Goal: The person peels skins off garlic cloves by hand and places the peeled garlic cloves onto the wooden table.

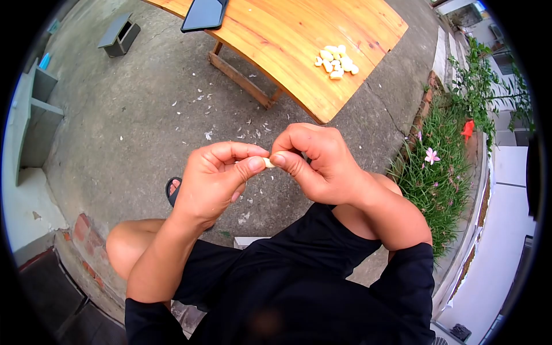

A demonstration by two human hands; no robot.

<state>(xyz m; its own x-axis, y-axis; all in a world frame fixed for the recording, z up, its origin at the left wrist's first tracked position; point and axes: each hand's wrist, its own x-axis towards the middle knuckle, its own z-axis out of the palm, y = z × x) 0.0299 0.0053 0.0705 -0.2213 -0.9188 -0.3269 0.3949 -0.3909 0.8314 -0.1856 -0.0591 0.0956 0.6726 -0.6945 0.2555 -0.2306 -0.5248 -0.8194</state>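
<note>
Between the fingertips of both hands is a small pale garlic clove (268,163), mostly covered by the fingers. My left hand (221,172) pinches its left end between thumb and forefinger. On the other end, my right hand (310,158) is closed with thumb and forefinger pressed together. Both hands are held above the ground, in front of my lap. Beyond them, a pile of peeled garlic cloves (336,61) lies on the wooden table (276,40) near its right corner.
A dark tablet or phone (204,14) lies at the table's left edge. White skin flakes (208,135) are scattered over the concrete ground (144,115). A grey box (119,34) stands at the far left. Grass with pink flowers (431,156) grows along the right side.
</note>
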